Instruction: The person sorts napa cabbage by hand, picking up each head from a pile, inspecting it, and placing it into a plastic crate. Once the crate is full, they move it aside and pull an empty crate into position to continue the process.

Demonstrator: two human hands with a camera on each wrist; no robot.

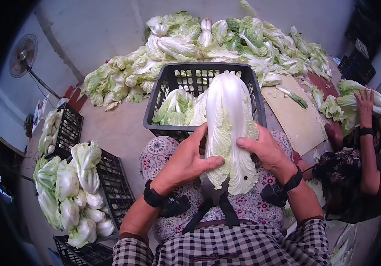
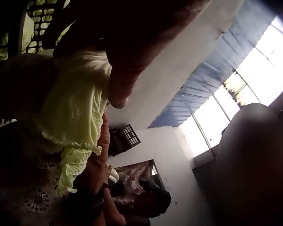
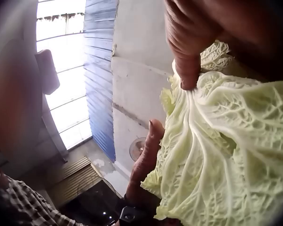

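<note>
1. Pale green and white, a long napa cabbage head with crinkled leaves (image 1: 229, 128) lies in the centre of the head view, over the person's lap, with its white stem end pointing up the frame toward the crate.
2. The left hand (image 1: 186, 162) grips the cabbage's left side, fingers curled round the leaves and the thumb laid across the front.
3. The right hand (image 1: 265, 150) holds the right side, thumb pressed on the leaf face and fingers wrapped behind; the right wrist view shows a fingertip (image 3: 187, 75) pinching the ruffled leaf edge.
4. Just above the cabbage sits a black plastic lattice crate (image 1: 164, 95) with a few loose green leaves inside.
5. Beyond it, along the top of the frame, a large heap of trimmed cabbages and leaves (image 1: 226, 44) spreads over the concrete floor.
6. At lower left, more black crates stacked with whitish cabbage heads (image 1: 73, 190) stand on the floor.
7. At the right edge, another person's hand (image 1: 365, 104) rests on a cabbage, beside a flat beige board (image 1: 296, 119).
8. A standing fan (image 1: 23, 55) occupies the upper left.
</note>
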